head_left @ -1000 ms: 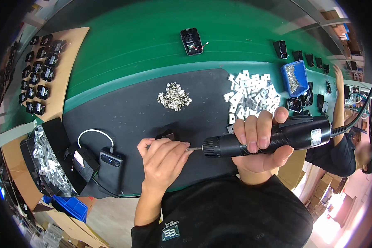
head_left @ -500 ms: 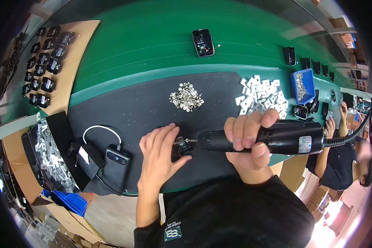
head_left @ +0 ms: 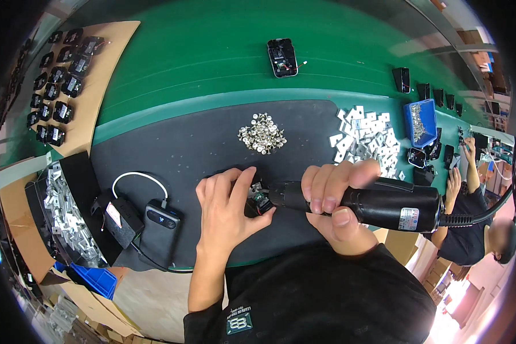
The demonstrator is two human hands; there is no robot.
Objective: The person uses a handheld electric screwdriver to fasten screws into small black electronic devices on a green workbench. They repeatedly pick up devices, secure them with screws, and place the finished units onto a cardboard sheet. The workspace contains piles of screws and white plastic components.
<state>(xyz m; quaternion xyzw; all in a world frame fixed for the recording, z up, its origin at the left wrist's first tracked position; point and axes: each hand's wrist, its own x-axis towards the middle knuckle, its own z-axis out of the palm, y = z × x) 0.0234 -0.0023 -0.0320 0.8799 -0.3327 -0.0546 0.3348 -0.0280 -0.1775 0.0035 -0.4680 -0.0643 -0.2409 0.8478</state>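
The left hand (head_left: pixel 226 203), on the near side of the screw pile (head_left: pixel 262 135), is palm down, thumb and fingers straddling a small black part (head_left: pixel 260 199) just nearer than the pile. The right hand (head_left: pixel 341 200), nearer and right of the pile, is wrapped around a power screwdriver (head_left: pixel 378 206), nose pointing left at the part; bit contact cannot be determined.

Right of the pile, a blue bin (head_left: pixel 429 120) contains small metal pieces. Far left, a black box (head_left: pixel 89 198) contains metal brackets (head_left: pixel 69 215).

The dark mat's (head_left: pixel 178 137) far edge curves beyond the pile; mat surface spans from the pile leftward to a power bank (head_left: pixel 163 215).
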